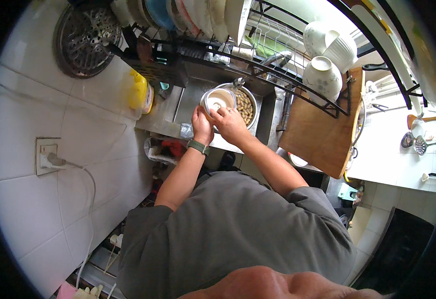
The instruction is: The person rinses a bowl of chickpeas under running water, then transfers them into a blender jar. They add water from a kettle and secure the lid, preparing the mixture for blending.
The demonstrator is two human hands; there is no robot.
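Observation:
My left hand (201,129) grips a round whitish container (218,98) from its near left side, over the sink. The fingers of my right hand (230,125) hook over its near rim; their tips are partly inside. The container is tilted so that its pale inside faces up. Beneath and to the right of it stands a metal bowl (254,112) full of small brown oblong food pieces (244,108), possibly shellfish or unshelled nuts. A metal faucet spout (239,82) reaches over the bowl's far edge. The container hides the bowl's left part.
A black dish rack (257,69) with plates and upturned bowls (322,80) spans above the stainless-steel sink (191,93). To the right stands a wooden cutting board (317,130). A yellow bottle (140,91) sits left by the tiled wall, near a plugged socket (47,155).

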